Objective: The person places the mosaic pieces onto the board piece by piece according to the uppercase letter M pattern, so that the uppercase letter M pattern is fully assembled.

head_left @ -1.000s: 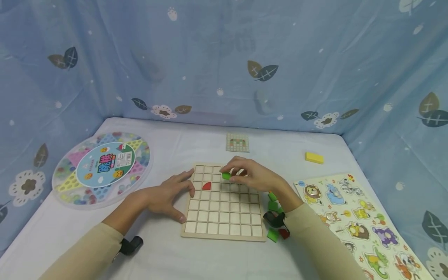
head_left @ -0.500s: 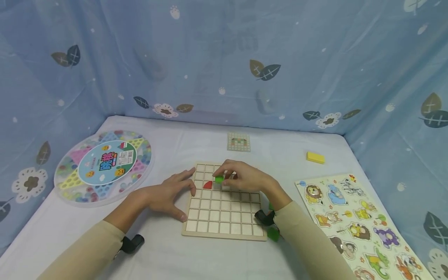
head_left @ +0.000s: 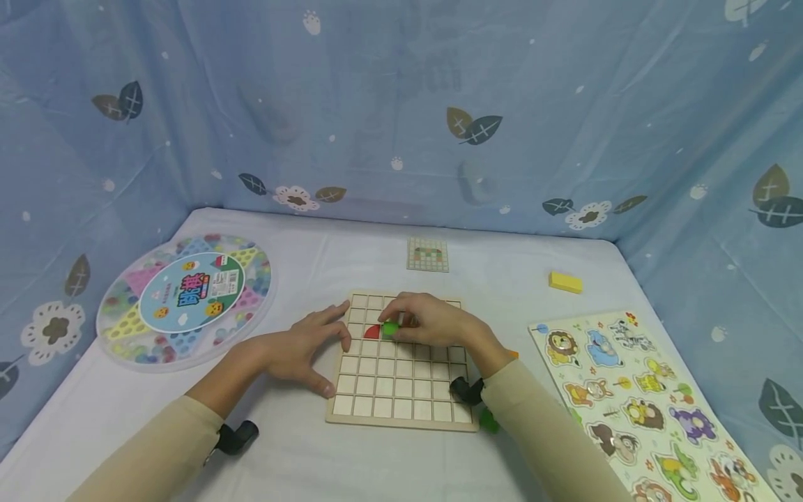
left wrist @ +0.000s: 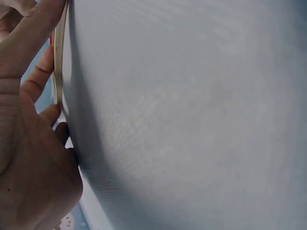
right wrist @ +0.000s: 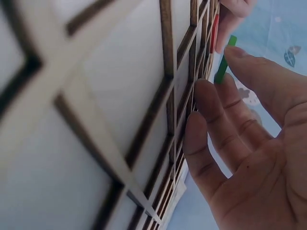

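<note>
- I see the green tile (head_left: pixel 389 328) over the wooden grid board (head_left: pixel 385 367), just beside the red piece (head_left: pixel 372 332); whether it touches the board, I can't tell.
- The right hand (head_left: pixel 433 319) pinches it between thumb and fingers.
- I judge the step as seating it; next seems to call for squaring it to a cell.
- The left hand (head_left: pixel 301 352), fingers apart, touches the board's left edge.

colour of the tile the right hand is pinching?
The tile is green; shows best in the right wrist view.
</note>
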